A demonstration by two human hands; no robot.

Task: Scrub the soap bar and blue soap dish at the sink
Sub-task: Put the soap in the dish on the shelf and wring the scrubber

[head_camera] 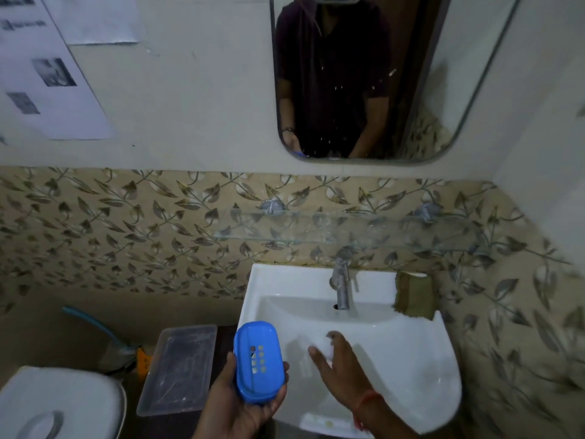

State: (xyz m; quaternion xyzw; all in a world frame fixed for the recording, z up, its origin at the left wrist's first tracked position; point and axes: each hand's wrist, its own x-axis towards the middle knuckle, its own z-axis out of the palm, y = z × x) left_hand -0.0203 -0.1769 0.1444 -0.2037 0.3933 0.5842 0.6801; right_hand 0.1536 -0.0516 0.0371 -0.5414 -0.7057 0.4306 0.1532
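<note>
My left hand (245,403) holds the blue soap dish (258,362) upright at the left rim of the white sink (395,343); the dish's slotted bottom faces me. Over the basin, my right hand (338,369) is closed around a white soap bar (324,343), which shows only between the thumb and fingertips. A brownish scrub pad (413,296) lies on the sink's back right corner, apart from both hands.
A chrome tap (342,286) stands at the back of the basin, under a glass shelf (348,229). A clear plastic box (180,369) sits left of the sink, with a white toilet lid (60,403) farther left. A mirror (364,77) hangs above.
</note>
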